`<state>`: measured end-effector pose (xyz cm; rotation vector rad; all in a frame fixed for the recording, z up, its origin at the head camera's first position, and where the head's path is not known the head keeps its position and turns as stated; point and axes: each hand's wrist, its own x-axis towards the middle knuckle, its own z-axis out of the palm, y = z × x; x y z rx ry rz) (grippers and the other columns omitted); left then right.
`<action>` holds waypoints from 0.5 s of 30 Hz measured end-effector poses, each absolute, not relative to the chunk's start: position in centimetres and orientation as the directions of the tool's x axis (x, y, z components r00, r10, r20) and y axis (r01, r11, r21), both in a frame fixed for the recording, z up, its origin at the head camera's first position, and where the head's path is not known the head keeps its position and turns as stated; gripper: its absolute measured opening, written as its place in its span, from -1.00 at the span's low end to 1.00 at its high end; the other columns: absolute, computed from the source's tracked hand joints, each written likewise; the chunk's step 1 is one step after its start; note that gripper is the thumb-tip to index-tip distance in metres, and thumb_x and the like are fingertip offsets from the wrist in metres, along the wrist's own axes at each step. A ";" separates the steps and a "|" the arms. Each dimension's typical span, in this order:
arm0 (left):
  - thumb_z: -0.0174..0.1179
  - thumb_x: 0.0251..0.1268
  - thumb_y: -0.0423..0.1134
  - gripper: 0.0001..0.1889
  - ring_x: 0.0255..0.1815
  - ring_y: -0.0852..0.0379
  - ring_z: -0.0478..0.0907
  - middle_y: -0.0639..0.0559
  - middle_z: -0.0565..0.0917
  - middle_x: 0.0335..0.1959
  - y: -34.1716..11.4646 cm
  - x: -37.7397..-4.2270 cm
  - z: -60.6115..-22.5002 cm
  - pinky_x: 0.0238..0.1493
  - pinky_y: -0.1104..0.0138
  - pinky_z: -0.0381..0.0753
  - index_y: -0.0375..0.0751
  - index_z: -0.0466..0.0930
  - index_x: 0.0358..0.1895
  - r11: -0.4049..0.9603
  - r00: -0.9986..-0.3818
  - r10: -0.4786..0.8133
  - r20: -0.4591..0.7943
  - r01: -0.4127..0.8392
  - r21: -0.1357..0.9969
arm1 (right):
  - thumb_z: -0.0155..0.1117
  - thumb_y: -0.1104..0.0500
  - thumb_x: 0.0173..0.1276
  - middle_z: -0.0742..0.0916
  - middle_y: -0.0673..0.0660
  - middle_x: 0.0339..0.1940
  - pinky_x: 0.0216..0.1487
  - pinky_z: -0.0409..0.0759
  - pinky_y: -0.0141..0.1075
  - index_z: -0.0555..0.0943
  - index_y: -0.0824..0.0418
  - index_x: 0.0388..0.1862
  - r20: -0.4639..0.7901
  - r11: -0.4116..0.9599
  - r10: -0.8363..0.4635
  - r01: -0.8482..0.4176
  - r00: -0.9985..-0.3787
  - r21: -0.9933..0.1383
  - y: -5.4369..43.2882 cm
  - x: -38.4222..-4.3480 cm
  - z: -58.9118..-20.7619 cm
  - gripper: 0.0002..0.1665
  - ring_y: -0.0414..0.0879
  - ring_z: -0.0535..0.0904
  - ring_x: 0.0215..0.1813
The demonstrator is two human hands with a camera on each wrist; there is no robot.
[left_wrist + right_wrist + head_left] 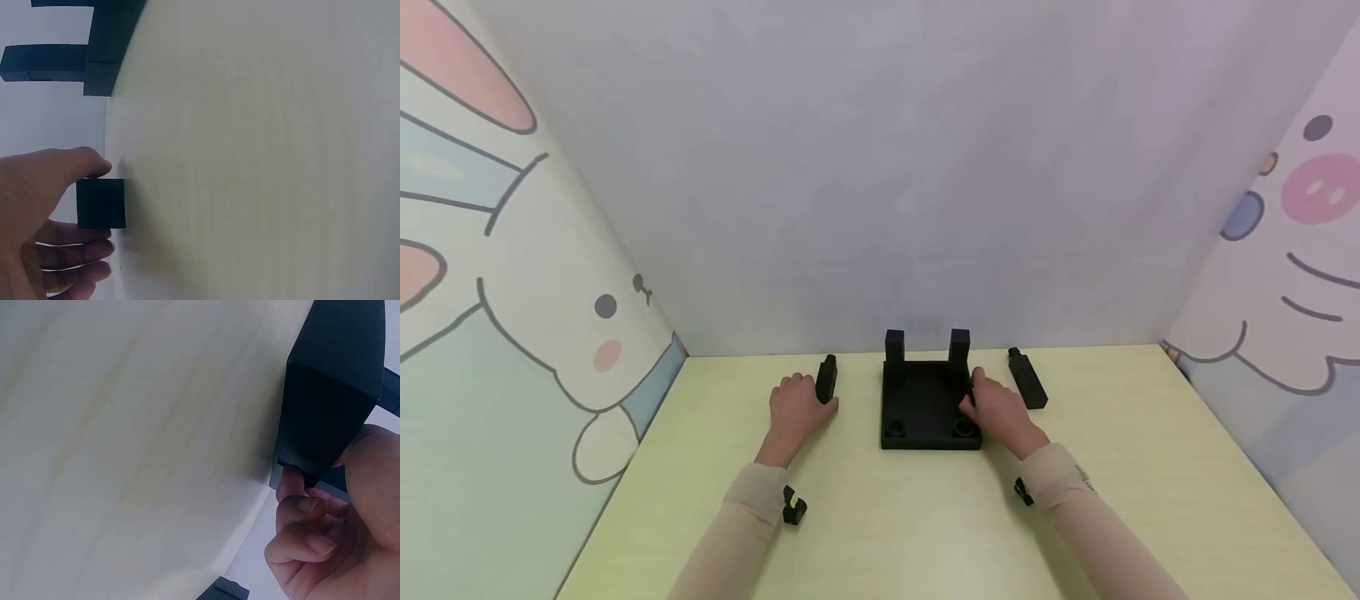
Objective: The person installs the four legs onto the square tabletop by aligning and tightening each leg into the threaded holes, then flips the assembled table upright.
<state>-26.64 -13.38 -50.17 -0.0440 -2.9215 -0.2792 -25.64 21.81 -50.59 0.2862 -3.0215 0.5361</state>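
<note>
A long black block (827, 379) with a narrow knob at its far end lies left of a black base (925, 404). My left hand (796, 410) pinches this block; in the left wrist view the thumb is on one side of its square end (101, 204) and the fingers are on the other. Two upright posts rise from the back of the base, and two round sockets sit at its front corners. Gripping the base's right edge is my right hand (1002, 415). From the right wrist, the fingertips curl against the base's side (331, 400).
A second black block (1028, 379) with a knobbed end lies right of my right hand. Small black pieces rest near each forearm, one on the left (794, 507) and one on the right (1023, 492). A pale curtain (917, 183) stands behind the light wooden table (895, 533).
</note>
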 end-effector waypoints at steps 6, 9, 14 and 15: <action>0.34 0.12 0.01 -0.62 -0.45 -0.08 0.53 -0.12 0.59 -0.48 -13.9 -26.8 -50.8 -0.44 0.09 0.49 -0.27 0.55 -0.52 0.971 -0.979 0.009 0.206 0.058 0.230 | 0.15 0.16 0.39 0.44 0.08 -0.63 -0.62 0.24 -0.24 0.33 0.26 -0.20 0.101 0.927 -0.170 -0.194 -0.980 -0.321 21.7 -25.7 -50.6 -0.77 -0.07 0.35 -0.64; 0.35 0.12 0.01 -0.63 -0.44 -0.06 0.51 -0.11 0.60 -0.45 -14.1 -26.8 -50.6 -0.44 0.13 0.45 -0.26 0.57 -0.49 0.962 -0.980 -0.006 0.201 0.049 0.270 | 0.15 0.15 0.39 0.45 0.08 -0.63 -0.63 0.25 -0.24 0.33 0.26 -0.20 0.106 0.929 -0.171 -0.196 -0.980 -0.314 21.7 -25.7 -50.5 -0.77 -0.07 0.36 -0.64; 0.37 0.13 0.03 -0.62 -0.45 -0.02 0.50 -0.11 0.63 -0.41 -14.2 -26.8 -49.8 -0.49 0.21 0.39 -0.27 0.63 -0.44 0.942 -0.973 -0.017 0.228 0.061 0.331 | 0.13 0.16 0.40 0.44 0.08 -0.63 -0.63 0.24 -0.25 0.33 0.28 -0.18 0.095 0.930 -0.173 -0.194 -0.980 -0.313 21.7 -25.6 -50.5 -0.77 -0.07 0.35 -0.65; 0.36 0.13 0.04 -0.62 -0.45 -0.01 0.50 -0.11 0.64 -0.40 -14.2 -26.8 -49.6 -0.49 0.22 0.38 -0.27 0.63 -0.43 0.939 -0.971 -0.019 0.237 0.064 0.337 | 0.13 0.16 0.40 0.44 0.08 -0.63 -0.63 0.24 -0.25 0.33 0.28 -0.17 0.094 0.930 -0.173 -0.194 -0.980 -0.312 21.7 -25.6 -50.5 -0.77 -0.07 0.35 -0.65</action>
